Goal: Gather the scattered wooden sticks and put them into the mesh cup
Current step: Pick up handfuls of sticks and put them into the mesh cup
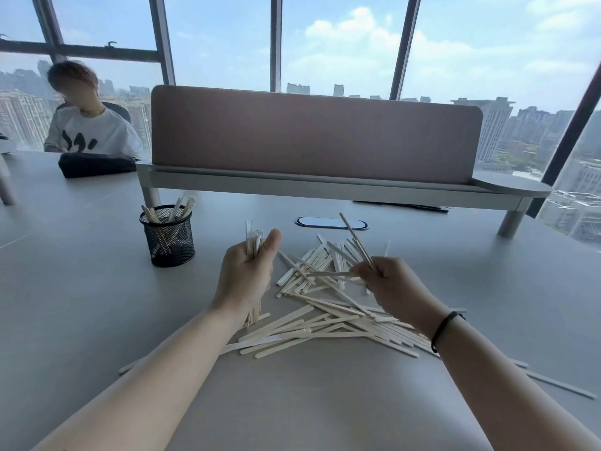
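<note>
- We saw our left hand (248,271) raised above the grey worktop (81,288), its fingers curled round a small upright bundle of sticks (253,240), the thumb pressed against the bundle's side.
- The bundle's tops stood clear above the fist, and its lower ends showed below the wrist, close to the worktop.
- Our right hand (395,288) hovered over the far side of the pile, its fingers pinching 1 thin stick (357,240) that slanted up and away to the left; a second stick (328,274) lay nearly level at the fingertips, though we could not tell whether it was gripped.
- A black band (444,330) circled the right wrist.
- The scattered wooden sticks (325,320) lay in a loose, criss-crossed heap between and in front of our two forearms, with a few strays off to the near left and far right.
- The black mesh cup (167,237) stood upright to the left of the left hand, well apart from the heap, with several sticks already leaning inside it.
- Beyond the heap we noted an oval cable port (331,222) set in the worktop and a pinkish divider screen (312,135) on a raised shelf.
- At the far left another person (91,128) in a white shirt sat behind a dark pouch (96,164).
</note>
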